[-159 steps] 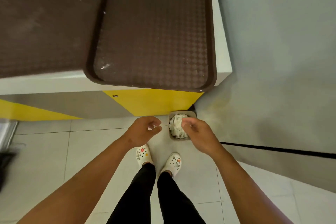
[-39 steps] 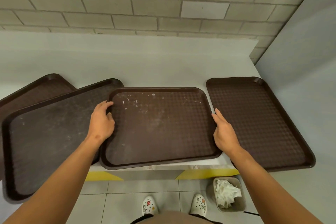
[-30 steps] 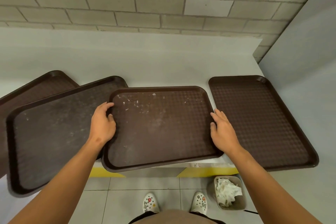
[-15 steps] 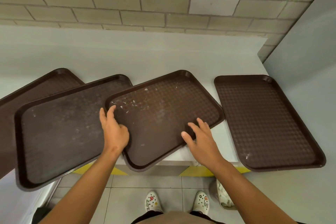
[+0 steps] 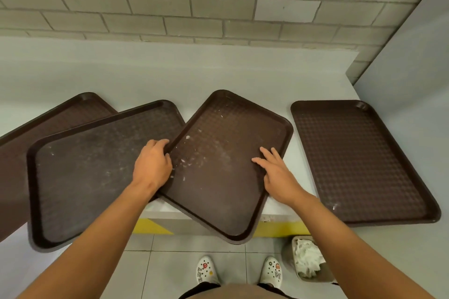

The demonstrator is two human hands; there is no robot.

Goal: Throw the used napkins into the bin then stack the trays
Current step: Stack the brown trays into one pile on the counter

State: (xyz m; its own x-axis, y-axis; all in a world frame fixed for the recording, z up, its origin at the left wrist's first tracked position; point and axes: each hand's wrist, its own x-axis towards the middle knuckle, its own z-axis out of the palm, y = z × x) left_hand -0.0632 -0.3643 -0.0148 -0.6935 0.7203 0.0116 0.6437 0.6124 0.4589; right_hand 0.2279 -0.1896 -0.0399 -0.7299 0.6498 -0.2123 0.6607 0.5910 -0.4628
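Several brown trays lie on a grey counter. The middle tray sits turned at an angle, its near corner hanging over the counter edge. My left hand grips its left rim with curled fingers. My right hand rests flat on its right side, fingers spread. Overlapping the middle tray's left edge is a second tray, with a third tray partly under it at the far left. Another tray lies alone on the right. On the floor below stands a small bin with crumpled white napkins inside.
A tiled wall rises behind the counter, and a grey partition closes the right side. The counter front has yellow panels. My feet in white shoes stand on the tiled floor just left of the bin.
The middle tray has rotated clockwise under both hands, its near corner now past the counter edge. My right hand moved from the tray's right rim onto its surface.
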